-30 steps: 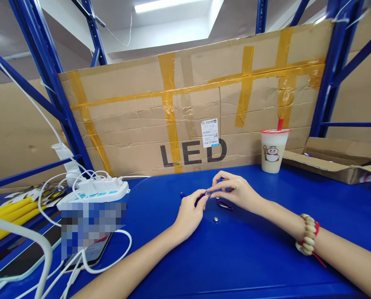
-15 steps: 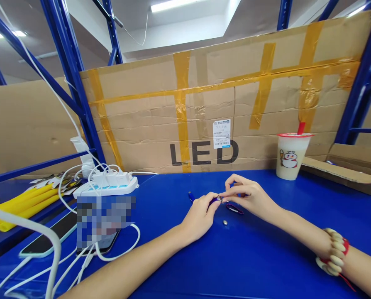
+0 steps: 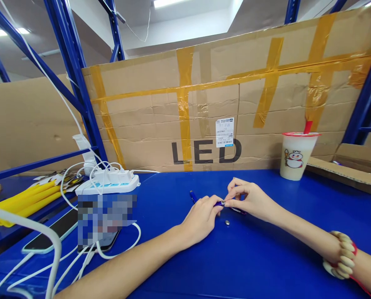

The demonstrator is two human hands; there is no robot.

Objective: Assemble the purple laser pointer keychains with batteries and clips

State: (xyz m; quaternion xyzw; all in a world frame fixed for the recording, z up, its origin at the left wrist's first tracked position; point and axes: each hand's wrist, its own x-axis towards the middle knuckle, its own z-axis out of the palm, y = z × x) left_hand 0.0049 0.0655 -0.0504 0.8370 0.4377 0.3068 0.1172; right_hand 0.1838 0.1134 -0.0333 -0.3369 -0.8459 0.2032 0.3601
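My left hand (image 3: 201, 218) is closed around a slim blue tube (image 3: 219, 204) with a silvery end that points right. At that end my right hand (image 3: 246, 197) pinches thumb and fingers together; whatever is between the fingertips is too small to make out. A small round silver piece (image 3: 227, 223), like a button cell, lies on the blue tabletop (image 3: 250, 257) just below the hands. Beyond the left knuckles rests a blue pen-like piece (image 3: 193, 196), its near end hidden. Under my right fingers a dark purple loop (image 3: 239, 211) lies partly covered.
A white power strip (image 3: 107, 185) with tangled cables stands at the left, near phones (image 3: 53, 232). Yellow packets (image 3: 26, 203) lie farther left. A drink cup (image 3: 298, 158) with a red straw and an open cardboard box (image 3: 347, 170) stand at the right. Taped cardboard (image 3: 148, 124) closes off the back.
My right fingertips have closed in on the tube's silvery end and now cover more of the purple loop. The left hand keeps its hold. The view has shifted slightly.
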